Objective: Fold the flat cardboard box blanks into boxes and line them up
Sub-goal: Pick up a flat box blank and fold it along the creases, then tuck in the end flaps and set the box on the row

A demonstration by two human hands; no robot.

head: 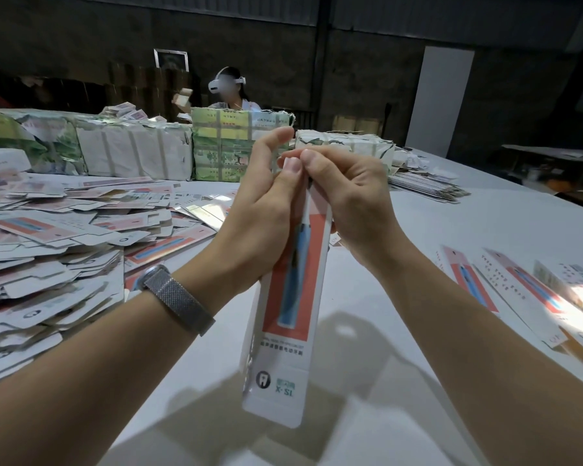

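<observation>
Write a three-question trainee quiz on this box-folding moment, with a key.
1. True or false: both hands hold the box above the table.
2. Where does the loose heap of blanks lie? A) at the person's left B) at the person's right C) on the floor
3. Fill in: the left wrist wears a ____.

Key: 1 true; 2 A; 3 watch.
</observation>
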